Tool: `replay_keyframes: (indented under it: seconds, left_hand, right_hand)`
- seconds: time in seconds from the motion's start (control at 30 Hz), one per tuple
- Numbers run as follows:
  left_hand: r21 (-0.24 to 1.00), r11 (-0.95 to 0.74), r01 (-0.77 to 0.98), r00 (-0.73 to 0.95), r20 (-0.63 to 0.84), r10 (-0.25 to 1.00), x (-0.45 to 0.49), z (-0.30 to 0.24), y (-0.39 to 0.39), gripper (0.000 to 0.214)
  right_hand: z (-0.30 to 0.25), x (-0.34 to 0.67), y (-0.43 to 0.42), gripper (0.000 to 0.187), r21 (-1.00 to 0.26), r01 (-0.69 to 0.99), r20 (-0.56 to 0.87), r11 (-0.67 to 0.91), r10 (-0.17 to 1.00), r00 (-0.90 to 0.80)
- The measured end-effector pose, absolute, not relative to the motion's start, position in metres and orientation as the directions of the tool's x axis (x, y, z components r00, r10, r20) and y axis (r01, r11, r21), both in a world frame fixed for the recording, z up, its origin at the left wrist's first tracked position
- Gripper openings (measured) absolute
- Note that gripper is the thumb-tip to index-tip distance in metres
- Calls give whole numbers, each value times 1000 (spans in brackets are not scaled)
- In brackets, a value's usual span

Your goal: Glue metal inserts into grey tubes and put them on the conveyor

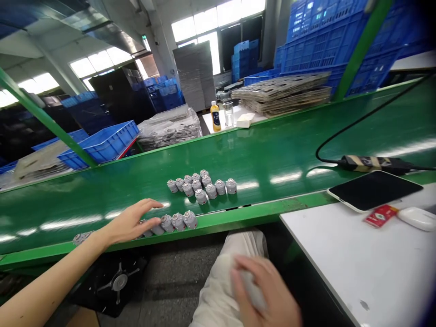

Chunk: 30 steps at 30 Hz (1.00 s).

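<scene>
My left hand [131, 221] reaches over the near edge of the green conveyor belt [272, 150], fingers stretched out and open, resting against a row of small grey cylindrical parts [177, 221] lined along the belt's front edge. A cluster of several more grey parts [202, 185] stands further in on the belt. My right hand [264, 290] lies low over my lap, blurred, its fingers curled round a pale grey object [252, 288] I cannot make out.
A white table [357, 263] at right carries a tablet [374, 189], a red packet [380, 215] and a white case [418, 218]. A black cable and power strip [368, 162] lie on the belt. Blue crates, stacked trays and a bottle [215, 116] stand behind.
</scene>
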<state>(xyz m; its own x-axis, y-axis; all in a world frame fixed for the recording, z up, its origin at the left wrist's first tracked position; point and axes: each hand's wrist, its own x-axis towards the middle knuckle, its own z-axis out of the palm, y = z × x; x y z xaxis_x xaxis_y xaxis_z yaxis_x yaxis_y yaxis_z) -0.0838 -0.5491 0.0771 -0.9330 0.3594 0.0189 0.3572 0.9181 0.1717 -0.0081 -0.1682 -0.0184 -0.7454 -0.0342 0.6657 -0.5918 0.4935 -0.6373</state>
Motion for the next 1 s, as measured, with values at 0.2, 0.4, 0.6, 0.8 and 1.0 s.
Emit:
replay_keyframes:
  seconds: [0.2, 0.4, 0.6, 0.8, 1.0]
  left_hand:
    - [65, 893, 445, -894, -31, 448, -74, 59, -566, 75]
    - [14, 871, 491, -870, -29, 491, -79, 46, -569, 71]
    - [-31, 865, 501, -865, 2, 502, -80, 32, -564, 60]
    - [-67, 845, 530, -847, 15, 532, -86, 23, -566, 61]
    - [-71, 841, 537, -841, 34, 540, -113, 45, -574, 66]
  right_hand:
    - [7, -93, -276, 45, -401, -770, 563, 496, -530, -634]
    - [24, -139, -310, 50, -215, -859, 414, 464, -754, -511]
    - [22, -152, -318, 48, -119, -888, 225, 444, -859, -459]
    - [17, -158, -321, 44, -87, -911, 161, 403, -897, -412]
    - [30, -170, -295, 49, -111, -920, 249, 377, -885, -393]
